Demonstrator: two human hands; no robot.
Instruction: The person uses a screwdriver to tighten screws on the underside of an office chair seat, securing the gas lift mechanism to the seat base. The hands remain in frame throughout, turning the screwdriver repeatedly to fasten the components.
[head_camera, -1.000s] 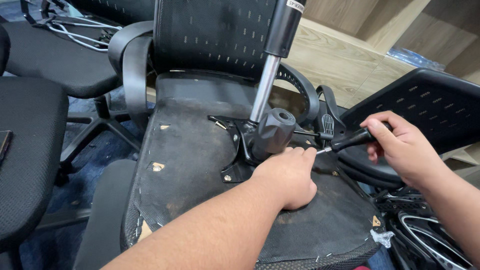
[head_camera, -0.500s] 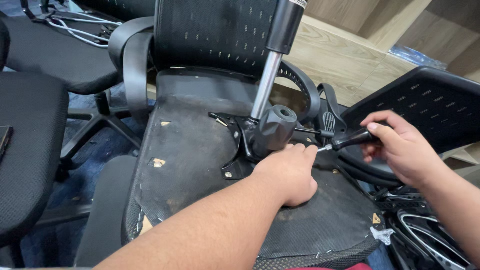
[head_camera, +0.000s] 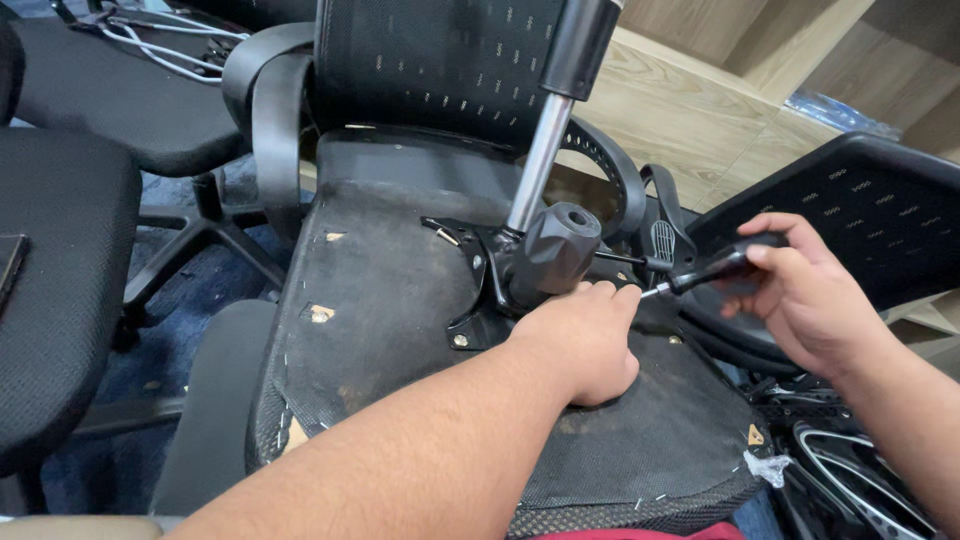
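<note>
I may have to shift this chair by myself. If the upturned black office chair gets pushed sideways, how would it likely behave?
The upturned black office chair probably resists sliding, since it appears to rest on its curved armrests. It likely feels top-heavy: the silver gas cylinder sticks upward. The seat underside seems stiff, as the left hand rests on it without denting it.

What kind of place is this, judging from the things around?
Probably a chair repair workshop or storeroom: an upturned chair seat is being worked on with a screwdriver, other office chairs stand close by, and loose chair parts lie beside it.
</note>
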